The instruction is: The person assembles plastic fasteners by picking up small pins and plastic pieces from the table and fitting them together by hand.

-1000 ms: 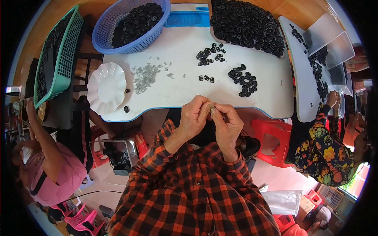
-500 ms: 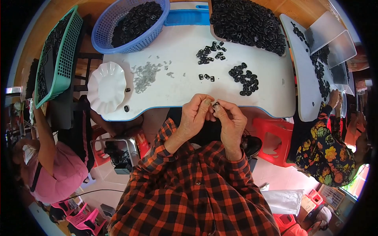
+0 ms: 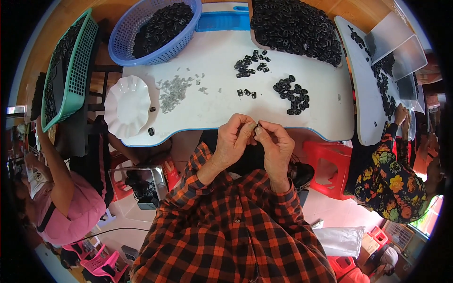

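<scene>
Left hand [image 3: 234,135] and right hand [image 3: 275,144] met just off the near edge of the white tabletop [image 3: 207,106], fingertips close together. The right hand had its thumb and forefinger pinched on a small black piece [image 3: 257,126]. The left hand's thumb and forefinger were drawn in beside that piece; whether they gripped it or anything else could not be told.

Beyond the hands, three black rectangular pieces [image 3: 247,93] lay in a short row on the tabletop. A cluster of similar pieces [image 3: 250,66] lay farther back, and a group of black oval pieces [image 3: 291,96] to the right. A scatter of small clear pieces [image 3: 173,94] spread on the left, near a white scalloped dish [image 3: 126,106]. One loose black piece [image 3: 151,131] lay just beside the dish.

At the back stood a blue-violet basket [image 3: 166,57] holding black pieces, a blue tray [image 3: 222,23], and a large heap of black pieces [image 3: 295,30] in a shallow container.

A small dark mark [image 3: 339,97], perhaps printing, showed near the tabletop's right edge, too small to read. Co-workers sat on both sides, one in a pink top [image 3: 78,212], the other in a flowered one [image 3: 394,184].
</scene>
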